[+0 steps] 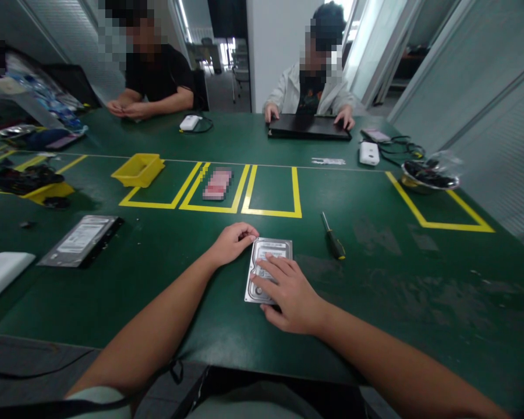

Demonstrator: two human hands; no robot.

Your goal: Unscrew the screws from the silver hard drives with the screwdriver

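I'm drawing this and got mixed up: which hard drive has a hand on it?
The right drive, under the person's right hand; the left drive has no hand on it.

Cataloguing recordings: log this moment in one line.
left hand: at far-left corner of hard drive | right hand: on its top | screwdriver: right of hard drive

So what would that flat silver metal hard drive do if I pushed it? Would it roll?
Probably not: the flat silver metal hard drive lies on its broad face on the green table, so it would likely slide rather than roll or tip. Its metal casing suggests it's stiff, and perhaps heavy for its size.
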